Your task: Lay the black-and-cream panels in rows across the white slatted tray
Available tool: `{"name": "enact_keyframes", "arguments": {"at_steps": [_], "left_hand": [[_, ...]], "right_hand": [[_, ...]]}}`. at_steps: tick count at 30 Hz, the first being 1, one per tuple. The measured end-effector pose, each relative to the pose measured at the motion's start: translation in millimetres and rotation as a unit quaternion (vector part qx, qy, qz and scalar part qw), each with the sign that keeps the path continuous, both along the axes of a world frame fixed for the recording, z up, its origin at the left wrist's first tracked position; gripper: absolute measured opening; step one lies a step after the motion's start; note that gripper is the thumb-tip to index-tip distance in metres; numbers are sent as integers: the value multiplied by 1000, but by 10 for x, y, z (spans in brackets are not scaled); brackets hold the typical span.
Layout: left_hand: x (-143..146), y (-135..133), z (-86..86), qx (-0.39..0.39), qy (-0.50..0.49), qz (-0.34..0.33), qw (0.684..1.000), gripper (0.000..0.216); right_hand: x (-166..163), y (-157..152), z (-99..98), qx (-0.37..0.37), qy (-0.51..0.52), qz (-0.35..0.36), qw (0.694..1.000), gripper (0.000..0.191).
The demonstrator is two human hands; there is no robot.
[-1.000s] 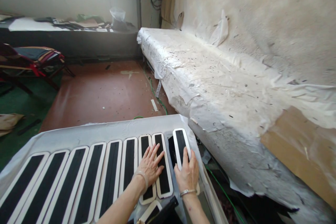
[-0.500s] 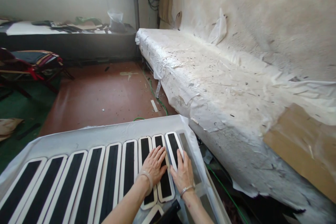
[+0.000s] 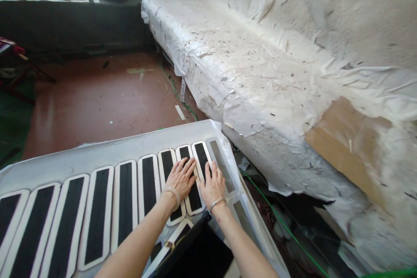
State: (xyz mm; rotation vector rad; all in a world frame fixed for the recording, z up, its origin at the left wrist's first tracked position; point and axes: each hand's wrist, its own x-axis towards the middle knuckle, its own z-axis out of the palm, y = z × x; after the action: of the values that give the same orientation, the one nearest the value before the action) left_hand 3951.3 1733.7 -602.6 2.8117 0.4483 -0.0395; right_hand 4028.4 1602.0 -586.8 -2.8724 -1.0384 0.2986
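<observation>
My left hand (image 3: 180, 179) lies flat, fingers spread, across two long white-bordered panels with black centres near the right end of a row. Beside it, my right hand (image 3: 212, 186) rests with fingers extended on the lower part of the rightmost panel (image 3: 201, 153). That panel sits close against its neighbour (image 3: 185, 153); its lower end is hidden by my hand. Several similar panels (image 3: 97, 219) continue leftward in a slanting row on the white-covered table (image 3: 81, 154).
A long bench draped in stained white sheeting (image 3: 228, 56) runs along the right, with brown cardboard (image 3: 342, 139) on it. Green cord (image 3: 280, 221) trails below. A black object (image 3: 195, 252) blocks the lower view. Grey rectangles (image 3: 224, 165) show at the table's right side.
The rightmost panel has shifted left against its neighbour, closing the gap. My right hand has flattened out on it. The camera view has tilted downward and turned right.
</observation>
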Motion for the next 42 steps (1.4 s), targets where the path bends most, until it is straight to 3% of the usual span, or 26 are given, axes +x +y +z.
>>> {"name": "enact_keyframes", "arguments": {"at_steps": [7, 14, 21, 26, 31, 35, 36, 38, 40, 42], "left_hand": [[-5, -10, 44, 22, -15, -4, 1000, 52], [10, -134, -71, 27, -15, 18, 999, 58], [35, -297, -80, 36, -6, 14, 999, 63], [17, -344, -113, 24, 3, -6, 1000, 62], [-56, -353, -184, 13, 9, -8, 1000, 60], [-104, -368, -196, 19, 19, -11, 1000, 61], [-110, -377, -199, 21, 21, -13, 999, 60], [-115, -399, -210, 22, 24, -15, 999, 62], [-110, -422, -222, 19, 24, -15, 999, 65], [-96, -445, -232, 14, 23, -15, 1000, 68]], "right_hand": [[83, -96, 41, 19, 3, 17, 1000, 57], [42, -103, -62, 42, 6, 5, 999, 56], [102, -171, -92, 112, 44, -1, 993, 55], [69, -604, 8, 178, 102, -41, 978, 47], [-407, -1242, 285, 204, 200, -59, 956, 32], [-761, -1432, 477, 214, 261, -19, 941, 29], [-809, -1470, 493, 219, 278, -30, 935, 30], [-878, -1603, 489, 234, 326, -137, 906, 32], [-960, -1826, 457, 237, 367, -296, 849, 41], [-1105, -2086, 417, 225, 406, -408, 786, 54]]}}
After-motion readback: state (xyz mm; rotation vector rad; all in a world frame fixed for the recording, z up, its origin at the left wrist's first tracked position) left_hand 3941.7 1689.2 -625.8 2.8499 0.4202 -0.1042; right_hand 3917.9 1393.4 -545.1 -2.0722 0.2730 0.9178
